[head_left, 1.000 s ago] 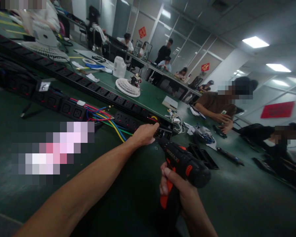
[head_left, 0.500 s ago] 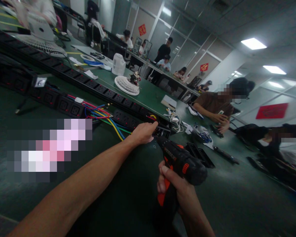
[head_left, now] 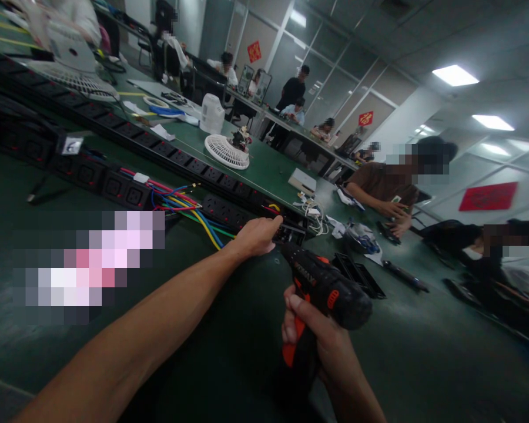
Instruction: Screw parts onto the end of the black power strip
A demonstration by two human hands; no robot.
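Note:
My right hand (head_left: 311, 320) is wrapped round the handle of a black and orange cordless drill (head_left: 330, 288). The drill's nose points at the end of a black power strip (head_left: 223, 211), where a dark box-like end piece sits. My left hand (head_left: 260, 235) is closed at that end of the strip, with thumb and fingers pressed on it; the fingertips are partly hidden. Coloured wires (head_left: 194, 214), red, yellow, blue and green, come out of the strip left of my left hand. Behind it runs a longer black socket strip (head_left: 136, 136).
A white fan grille (head_left: 227, 151) and a white plastic housing (head_left: 212, 113) stand beyond the strips. Black trays (head_left: 359, 276), a dark rod-like tool (head_left: 405, 276) and white cables (head_left: 315, 214) lie to the right. A co-worker in a brown shirt (head_left: 381, 185) handles something across the green table (head_left: 423, 346).
Hardly anything differs. The drill in my right hand has shifted very slightly to the right, while my left hand stays at the strip's end.

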